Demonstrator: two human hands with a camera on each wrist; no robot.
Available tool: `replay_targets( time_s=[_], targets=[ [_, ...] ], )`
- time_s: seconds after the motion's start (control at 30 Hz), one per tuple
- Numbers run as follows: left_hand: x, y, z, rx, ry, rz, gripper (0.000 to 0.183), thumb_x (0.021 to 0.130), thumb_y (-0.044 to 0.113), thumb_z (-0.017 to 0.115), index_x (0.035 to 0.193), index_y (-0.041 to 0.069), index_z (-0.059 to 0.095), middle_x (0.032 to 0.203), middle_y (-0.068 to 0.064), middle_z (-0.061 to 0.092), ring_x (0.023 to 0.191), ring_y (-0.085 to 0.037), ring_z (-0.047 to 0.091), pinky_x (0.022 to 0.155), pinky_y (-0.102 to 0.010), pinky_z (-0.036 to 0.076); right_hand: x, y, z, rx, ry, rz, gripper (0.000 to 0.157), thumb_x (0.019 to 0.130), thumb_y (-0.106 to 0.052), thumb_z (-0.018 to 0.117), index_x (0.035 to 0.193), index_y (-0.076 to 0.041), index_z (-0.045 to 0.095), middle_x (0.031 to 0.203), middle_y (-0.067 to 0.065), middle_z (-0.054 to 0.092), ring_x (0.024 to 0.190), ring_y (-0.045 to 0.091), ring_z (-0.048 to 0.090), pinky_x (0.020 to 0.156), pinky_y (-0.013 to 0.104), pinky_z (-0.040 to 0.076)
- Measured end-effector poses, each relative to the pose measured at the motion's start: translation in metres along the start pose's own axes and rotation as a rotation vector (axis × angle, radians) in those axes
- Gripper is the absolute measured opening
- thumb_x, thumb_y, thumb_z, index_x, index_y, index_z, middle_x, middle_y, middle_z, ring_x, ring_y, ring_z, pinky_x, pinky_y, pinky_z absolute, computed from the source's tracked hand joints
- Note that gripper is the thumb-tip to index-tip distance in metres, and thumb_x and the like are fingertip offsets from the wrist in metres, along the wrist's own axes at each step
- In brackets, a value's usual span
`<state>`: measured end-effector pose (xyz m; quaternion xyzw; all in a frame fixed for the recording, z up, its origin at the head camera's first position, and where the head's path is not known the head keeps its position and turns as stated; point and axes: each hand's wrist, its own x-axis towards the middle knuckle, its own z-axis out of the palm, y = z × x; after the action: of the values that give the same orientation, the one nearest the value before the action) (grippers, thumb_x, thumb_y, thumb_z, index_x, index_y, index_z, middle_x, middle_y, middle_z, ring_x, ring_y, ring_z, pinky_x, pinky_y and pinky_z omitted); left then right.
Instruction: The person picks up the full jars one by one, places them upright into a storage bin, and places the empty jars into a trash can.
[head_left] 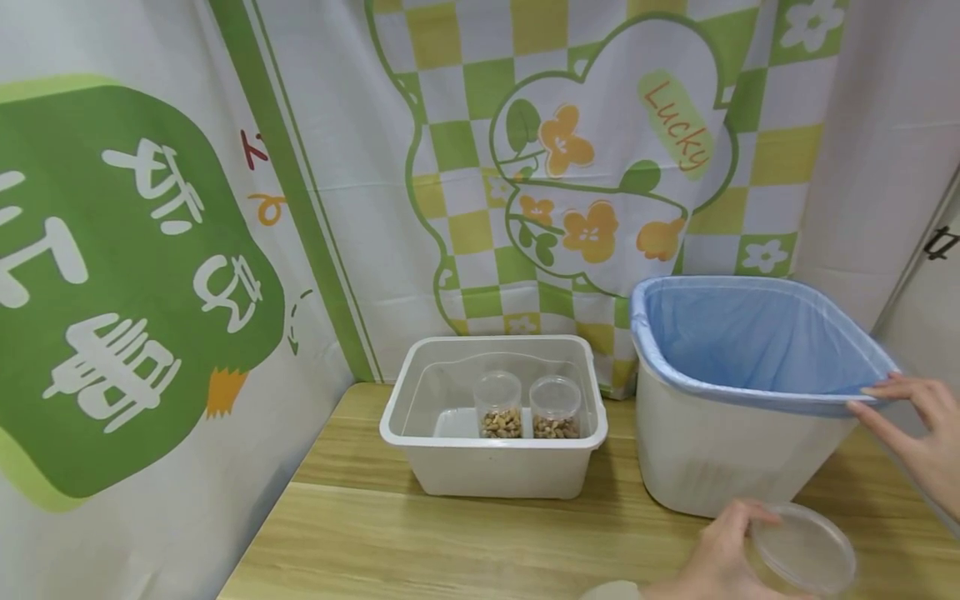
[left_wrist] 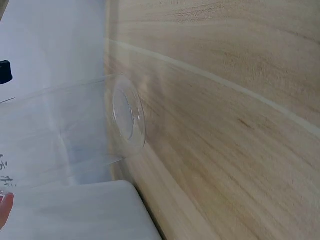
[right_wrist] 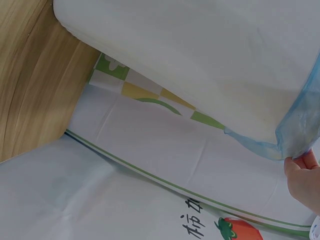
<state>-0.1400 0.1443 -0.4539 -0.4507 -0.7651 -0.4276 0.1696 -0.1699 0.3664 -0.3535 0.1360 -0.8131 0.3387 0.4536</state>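
My left hand (head_left: 723,554) holds a clear plastic cup (head_left: 802,548) in front of the bin, at the lower right of the head view. In the left wrist view the see-through cup (left_wrist: 75,130) shows no contents, and only a fingertip (left_wrist: 5,210) of that hand appears. At the bin's right corner, my right hand (head_left: 926,425) pinches the edge of the blue liner bag (head_left: 757,342) over the rim. The right wrist view shows the fingers (right_wrist: 300,172) on the gathered blue plastic (right_wrist: 300,130). The white trash bin (head_left: 720,450) stands upright on the table.
Left of the bin, a white plastic tub (head_left: 495,471) holds two clear cups, a left one (head_left: 498,408) and a right one (head_left: 555,408), each partly filled with nuts. Both stand on the wooden table (head_left: 352,533). Printed curtains (head_left: 540,167) hang behind and at the left.
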Motion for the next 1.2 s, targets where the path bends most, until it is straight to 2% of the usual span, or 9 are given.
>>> replay_targets(
  time_s=[0.13,0.3,0.5,0.57,0.73,0.83,1.07,1.2],
  targets=[
    [-0.001,-0.002,-0.006,-0.054,0.048,-0.017,0.079,0.053,0.024,0.085,0.115,0.014,0.038,0.112,0.004,0.049,0.105,0.002,0.044,0.085,-0.006,0.032,0.000,0.001,0.000,-0.008,-0.007,-0.001,0.054,0.067,0.010,0.067,0.091,-0.036,0.051,0.099,-0.032,0.044,0.107,-0.012,0.036,0.093,0.009,0.021],
    [0.003,-0.006,-0.017,-0.034,0.146,0.057,0.081,0.047,0.022,0.087,0.110,0.008,0.038,0.107,-0.002,0.049,0.101,0.000,0.046,0.083,-0.007,0.036,0.000,0.001,0.000,-0.005,-0.010,0.011,0.053,0.067,0.010,0.066,0.090,-0.035,0.052,0.098,-0.031,0.044,0.106,-0.012,0.036,0.093,0.008,0.021],
    [0.006,-0.008,-0.036,-0.041,0.191,0.099,0.079,0.049,0.019,0.087,0.110,0.005,0.038,0.109,-0.004,0.047,0.099,-0.005,0.051,0.078,-0.006,0.039,-0.001,0.005,0.001,0.017,0.000,0.027,0.048,0.070,0.006,0.068,0.088,-0.037,0.053,0.098,-0.030,0.045,0.107,-0.011,0.036,0.094,0.008,0.021],
    [0.007,-0.009,-0.042,-0.036,0.207,0.092,0.079,0.050,0.018,0.086,0.110,0.005,0.038,0.111,-0.004,0.047,0.100,-0.006,0.050,0.077,-0.007,0.039,-0.001,0.005,0.001,0.022,0.006,0.030,0.045,0.072,0.002,0.069,0.088,-0.037,0.054,0.098,-0.030,0.046,0.106,-0.011,0.037,0.093,0.008,0.022],
    [0.013,-0.010,-0.058,-0.090,0.273,0.079,0.077,0.049,0.013,0.086,0.109,0.003,0.040,0.110,-0.008,0.049,0.103,-0.008,0.050,0.077,-0.009,0.042,-0.002,0.006,0.002,0.026,0.016,0.023,0.046,0.071,0.005,0.068,0.086,-0.036,0.054,0.097,-0.030,0.046,0.106,-0.012,0.037,0.092,0.008,0.022],
    [0.019,-0.009,-0.071,-0.101,0.310,0.096,0.076,0.048,0.009,0.086,0.108,0.000,0.041,0.108,-0.011,0.050,0.101,-0.012,0.053,0.077,-0.011,0.043,-0.002,0.006,0.002,0.031,0.019,0.030,0.047,0.070,0.006,0.068,0.086,-0.037,0.054,0.097,-0.029,0.046,0.106,-0.012,0.038,0.092,0.007,0.022],
    [0.031,0.012,-0.118,-0.246,0.363,0.113,0.068,0.051,-0.008,0.079,0.106,-0.010,0.037,0.100,-0.023,0.049,0.092,-0.027,0.056,0.073,-0.021,0.049,-0.001,0.004,0.001,0.023,0.013,0.050,0.042,0.071,0.004,0.068,0.085,-0.034,0.056,0.097,-0.030,0.046,0.105,-0.012,0.037,0.092,0.007,0.022],
    [0.036,0.011,-0.133,-0.288,0.402,0.116,0.067,0.053,-0.011,0.077,0.107,-0.010,0.037,0.099,-0.022,0.049,0.091,-0.026,0.056,0.070,-0.024,0.051,-0.001,0.003,0.001,0.013,0.004,0.059,0.047,0.069,0.009,0.067,0.086,-0.034,0.055,0.097,-0.030,0.045,0.106,-0.012,0.037,0.092,0.007,0.022]
  ],
)
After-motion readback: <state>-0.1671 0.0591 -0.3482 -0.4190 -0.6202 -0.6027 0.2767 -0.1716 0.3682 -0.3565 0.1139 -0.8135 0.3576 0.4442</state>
